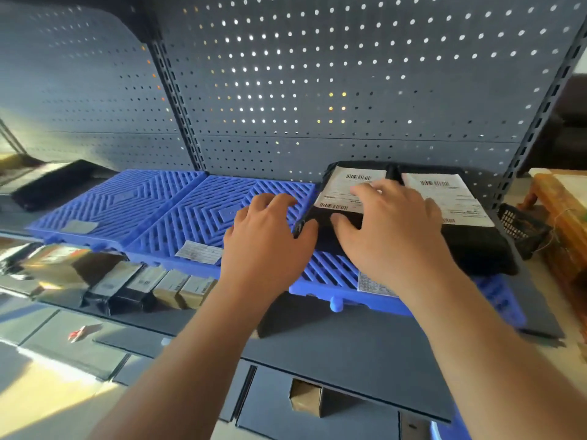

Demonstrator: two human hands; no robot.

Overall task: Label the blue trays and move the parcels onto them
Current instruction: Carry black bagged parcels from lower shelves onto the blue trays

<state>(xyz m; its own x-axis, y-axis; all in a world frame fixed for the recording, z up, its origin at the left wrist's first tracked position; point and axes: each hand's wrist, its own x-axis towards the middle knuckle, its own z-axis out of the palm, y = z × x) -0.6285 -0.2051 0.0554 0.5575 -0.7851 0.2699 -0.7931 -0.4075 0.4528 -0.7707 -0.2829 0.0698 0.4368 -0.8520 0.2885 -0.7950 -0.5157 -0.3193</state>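
Two bare hands settle a black parcel (320, 239) on a storeroom shelf (349, 347). The right hand (390, 227) lies spread and flat on the parcel's top, fingers reaching over its white shipping label (340, 188) and thumb along the near edge. The left hand (266, 227) sits just beside it, fingers loosely bent with their tips on the middle blue tray (197, 211) and thumb against the parcel's left corner. Neither hand pinches or closes round anything.

The parcel rests on the right blue tray (330, 271), touching a second black parcel (470, 246) on its right. The middle tray and the left blue tray (111, 198) carry no parcels. Each has a paper tag at its front edge (198, 252), and a third tag (371, 285) shows partly under the right wrist. More packages (143, 287) wait on the shelf below, with a perforated back panel (317, 90) behind.

The step in hand appears to be squaring this parcel on its tray. It goes best with the right palm kept flat to stop the soft bag buckling, while the left thumb nudges the corner rightward, flush with its neighbour and clear of the seam with the middle tray. The barcode should stay face up, and the tray's front tag should stay uncovered and readable.
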